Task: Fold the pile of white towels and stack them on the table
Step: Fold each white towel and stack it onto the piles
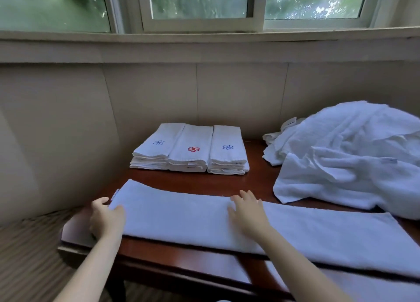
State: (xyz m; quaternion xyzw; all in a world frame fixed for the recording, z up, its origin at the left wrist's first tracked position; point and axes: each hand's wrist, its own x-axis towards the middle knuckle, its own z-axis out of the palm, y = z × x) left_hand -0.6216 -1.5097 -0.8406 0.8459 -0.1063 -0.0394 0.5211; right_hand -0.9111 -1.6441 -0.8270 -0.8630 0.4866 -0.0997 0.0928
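- left hand (106, 217) at the left end of the long towel (318, 238), thumb on top and fingers curled round the end. The grip is bunched at one spot, so the far corner could sag when lifted and the edges would land uneven.
- right hand (247, 213) flat on the long towel just left of its middle, fingers spread and pressing. If that is the crease line, it looks off-centre; the halves may not match.
- folded stacks (189, 149) behind the long towel, three side by side, apart from it. Low risk; a wide swing of the lifted end could clip the front edges.
- table (204, 181) under the long towel; the towel's near right part runs to the table's front edge. It could slide off if tugged leftward.
- loose pile (354, 156) behind the long towel's right end, its lower edge lying on or touching the towel. Dragging the towel may pull the pile along.
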